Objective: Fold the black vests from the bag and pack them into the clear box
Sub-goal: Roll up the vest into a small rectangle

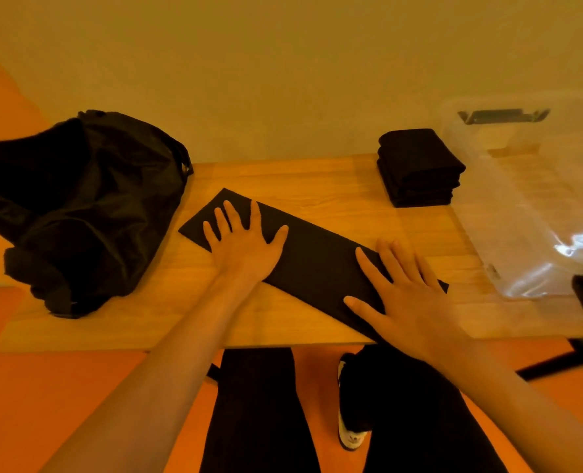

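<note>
Black vest (317, 264), folded into a long slanted strip on the wooden table (317, 186), right end near the front edge. Pressed flat under left hand (245, 240) and right hand (409, 302), fingers spread, gripping nothing. Probably light and limp: best taken at an end corner and folded across. Bare wood behind for moving. Farther: folded stack (419, 169) beside the clear box (529, 206); bag (78, 206) at left.

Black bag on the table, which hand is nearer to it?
Left. The left hand lies on the vest end nearest the bag; the right hand presses the opposite end.
</note>
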`<action>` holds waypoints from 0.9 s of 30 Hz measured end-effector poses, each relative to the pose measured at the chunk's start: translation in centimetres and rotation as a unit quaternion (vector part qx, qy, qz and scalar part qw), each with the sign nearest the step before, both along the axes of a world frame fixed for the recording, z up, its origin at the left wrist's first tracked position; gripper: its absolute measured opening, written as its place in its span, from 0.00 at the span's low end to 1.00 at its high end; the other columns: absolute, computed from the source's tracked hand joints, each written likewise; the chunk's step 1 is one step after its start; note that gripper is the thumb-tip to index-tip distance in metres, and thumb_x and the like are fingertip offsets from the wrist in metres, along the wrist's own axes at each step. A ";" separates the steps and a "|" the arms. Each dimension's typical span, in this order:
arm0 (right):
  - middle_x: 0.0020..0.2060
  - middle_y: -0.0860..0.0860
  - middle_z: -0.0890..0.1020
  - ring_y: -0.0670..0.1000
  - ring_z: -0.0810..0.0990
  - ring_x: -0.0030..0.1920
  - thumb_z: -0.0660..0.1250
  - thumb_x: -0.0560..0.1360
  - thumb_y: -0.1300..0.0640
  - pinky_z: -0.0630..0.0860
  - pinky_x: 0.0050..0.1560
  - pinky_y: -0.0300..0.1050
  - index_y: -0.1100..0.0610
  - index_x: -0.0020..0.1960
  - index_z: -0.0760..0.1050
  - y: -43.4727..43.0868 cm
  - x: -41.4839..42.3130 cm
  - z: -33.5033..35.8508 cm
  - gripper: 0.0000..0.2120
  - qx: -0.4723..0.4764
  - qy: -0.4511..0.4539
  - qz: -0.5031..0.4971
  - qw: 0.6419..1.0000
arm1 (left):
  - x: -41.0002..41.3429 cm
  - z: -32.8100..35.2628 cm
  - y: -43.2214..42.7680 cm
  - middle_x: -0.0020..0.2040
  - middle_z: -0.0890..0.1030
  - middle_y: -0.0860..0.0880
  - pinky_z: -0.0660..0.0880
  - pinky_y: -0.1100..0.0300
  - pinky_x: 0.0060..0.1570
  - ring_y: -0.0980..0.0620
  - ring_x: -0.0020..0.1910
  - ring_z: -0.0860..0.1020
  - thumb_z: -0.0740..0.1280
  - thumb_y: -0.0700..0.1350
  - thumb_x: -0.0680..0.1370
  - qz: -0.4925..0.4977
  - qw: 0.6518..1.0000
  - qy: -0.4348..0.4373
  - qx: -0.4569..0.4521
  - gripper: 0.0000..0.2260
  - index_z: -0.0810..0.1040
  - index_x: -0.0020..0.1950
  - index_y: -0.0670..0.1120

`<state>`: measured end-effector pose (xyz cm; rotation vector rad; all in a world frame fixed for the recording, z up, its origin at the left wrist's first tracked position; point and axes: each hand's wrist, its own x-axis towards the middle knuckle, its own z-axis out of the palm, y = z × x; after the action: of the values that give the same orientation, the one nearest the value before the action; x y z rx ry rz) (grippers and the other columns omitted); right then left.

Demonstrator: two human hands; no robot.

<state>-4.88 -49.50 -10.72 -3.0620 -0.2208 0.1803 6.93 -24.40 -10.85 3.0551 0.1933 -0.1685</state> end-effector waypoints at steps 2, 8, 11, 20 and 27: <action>0.82 0.52 0.39 0.55 0.34 0.80 0.24 0.70 0.23 0.40 0.80 0.59 0.42 0.81 0.34 1.0 -1.0 -0.3 0.44 0.003 -0.017 -0.037 0.999 | 1.5 0.1 -0.5 0.83 0.40 0.41 0.39 0.38 0.78 0.40 0.82 0.39 0.41 0.75 0.77 -0.037 0.999 0.005 0.003 0.39 0.40 0.83 0.56; 0.81 0.62 0.48 0.63 0.43 0.81 0.33 0.75 0.23 0.47 0.78 0.66 0.50 0.83 0.45 4.5 -2.8 -0.3 0.45 0.054 -0.023 -0.141 0.988 | 6.9 0.7 -2.5 0.84 0.40 0.46 0.39 0.40 0.79 0.43 0.82 0.40 0.43 0.75 0.77 -0.166 0.986 0.010 0.023 0.38 0.42 0.83 0.60; 0.80 0.66 0.45 0.66 0.41 0.80 0.35 0.74 0.21 0.43 0.78 0.65 0.50 0.83 0.43 5.6 -3.4 -0.3 0.47 0.057 -0.025 -0.130 0.990 | 9.2 0.7 -3.1 0.84 0.41 0.48 0.41 0.41 0.79 0.45 0.82 0.40 0.41 0.77 0.74 -0.231 0.973 0.006 0.032 0.39 0.42 0.82 0.62; 0.80 0.51 0.34 0.52 0.27 0.78 0.45 0.78 0.26 0.28 0.75 0.50 0.40 0.81 0.36 1.6 3.8 3.4 0.38 -0.006 0.032 0.290 0.956 | 9.6 1.8 -4.7 0.84 0.49 0.45 0.40 0.43 0.79 0.44 0.82 0.46 0.45 0.68 0.82 -0.199 0.976 -0.088 -0.027 0.32 0.50 0.83 0.57; 0.80 0.49 0.34 0.51 0.28 0.78 0.43 0.75 0.21 0.31 0.77 0.56 0.36 0.79 0.34 2.2 3.7 1.5 0.39 0.003 0.041 0.293 0.955 | 9.2 -0.2 -5.1 0.84 0.42 0.46 0.39 0.40 0.79 0.41 0.82 0.40 0.44 0.75 0.77 -0.162 0.987 -0.022 0.003 0.37 0.44 0.83 0.60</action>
<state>-1.18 -47.26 -9.25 -2.8742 -1.1127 0.3309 16.15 -29.55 -11.06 3.0708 -0.3071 -0.1177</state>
